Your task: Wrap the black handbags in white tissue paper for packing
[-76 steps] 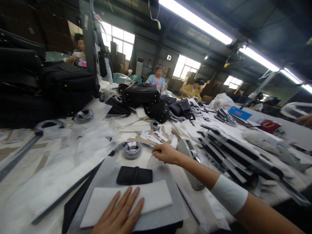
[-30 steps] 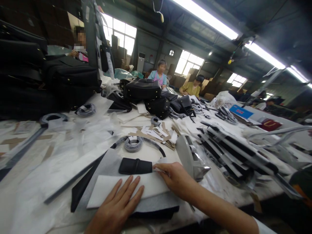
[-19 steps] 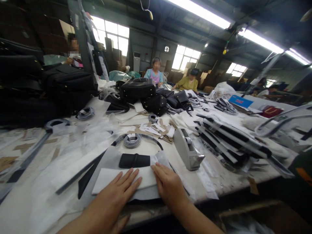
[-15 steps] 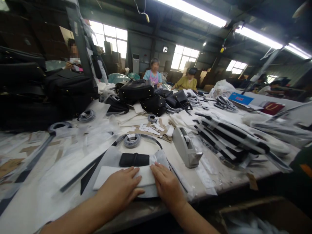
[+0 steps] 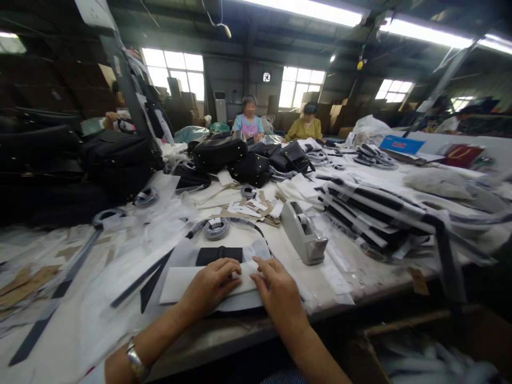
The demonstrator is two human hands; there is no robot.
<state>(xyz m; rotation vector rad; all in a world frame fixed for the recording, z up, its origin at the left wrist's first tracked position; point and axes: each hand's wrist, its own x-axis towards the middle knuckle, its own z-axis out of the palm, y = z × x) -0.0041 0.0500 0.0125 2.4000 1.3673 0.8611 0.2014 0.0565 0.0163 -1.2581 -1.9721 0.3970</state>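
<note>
A folded white foam sheet [image 5: 176, 285] lies at the near table edge, over a grey-white wrapping sheet [image 5: 180, 257]. Just beyond the foam sits a flat black piece with a band across it [image 5: 219, 255]. My left hand [image 5: 212, 286] rests on the foam, fingers bent and thumb apart, gripping nothing that I can see. At the foam's right end is my right hand [image 5: 278, 285], its thumb and index finger spread, touching the sheet's edge. A black strap curves out behind the wrapping, with a wrapped grey coil [image 5: 216, 229] beside it.
A grey tape dispenser [image 5: 306, 234] stands right of my hands. Wrapped black strips [image 5: 372, 213] are piled farther right. Black handbags [image 5: 220, 152] cover the back and left. Paper scraps [image 5: 250, 207] lie mid-table. An open carton [image 5: 436, 352] is below right. Co-workers sit across.
My hands lay flatter on the foam; now their fingers are more bent and raised. The right thumb has spread from its fingers. The whole view has shifted slightly.
</note>
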